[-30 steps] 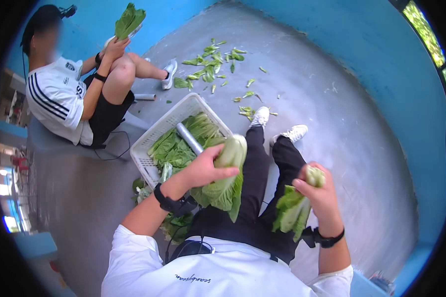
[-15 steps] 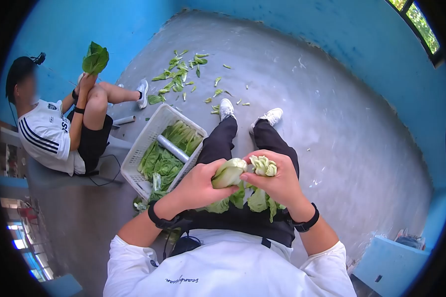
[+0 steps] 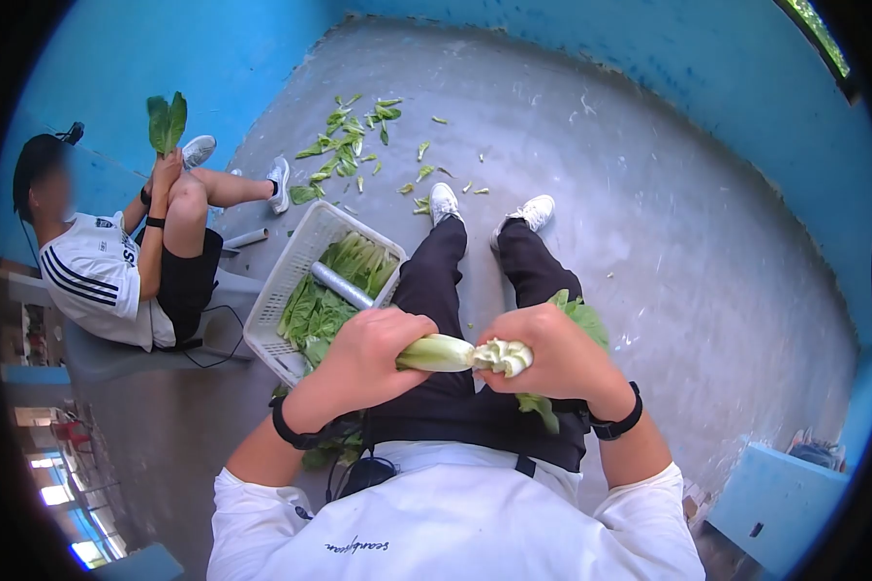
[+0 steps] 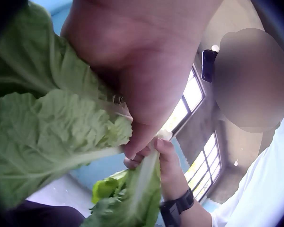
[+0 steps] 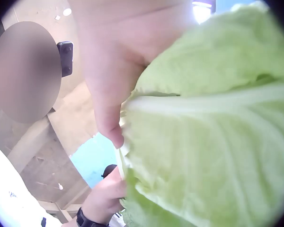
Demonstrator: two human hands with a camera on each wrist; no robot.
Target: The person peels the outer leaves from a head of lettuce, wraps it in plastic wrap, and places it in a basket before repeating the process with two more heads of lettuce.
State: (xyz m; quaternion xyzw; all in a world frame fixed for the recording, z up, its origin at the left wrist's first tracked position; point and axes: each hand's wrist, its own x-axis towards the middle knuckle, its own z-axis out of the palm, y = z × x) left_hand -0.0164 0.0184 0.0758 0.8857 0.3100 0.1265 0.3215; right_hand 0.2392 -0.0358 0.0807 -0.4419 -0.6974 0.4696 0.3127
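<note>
My left hand (image 3: 363, 358) grips a head of Chinese cabbage (image 3: 438, 353), its pale base pointing toward the right hand. Crinkled green leaves (image 4: 57, 137) fan out from that grip in the left wrist view. My right hand (image 3: 562, 353) holds a bunch of loose cabbage leaves (image 3: 581, 318), their white stalk ends bundled at the thumb side. Base and stalk ends meet above my lap. In the right wrist view a broad leaf (image 5: 217, 127) with a white rib covers much of the bunch, and the left hand (image 5: 106, 191) shows behind it.
A white plastic crate (image 3: 279, 276) of greens stands by my left leg, a silvery roll (image 3: 342, 286) on top. Trimmed leaves (image 3: 339, 145) litter the floor ahead. Another person (image 3: 97, 261) sits at left holding greens (image 3: 167, 123). A blue box (image 3: 770, 504) is at right.
Both hands have come together from apart. The cabbage head has swung from upright to sideways, base toward the right hand. The bunch of leaves has moved inward to meet it.
</note>
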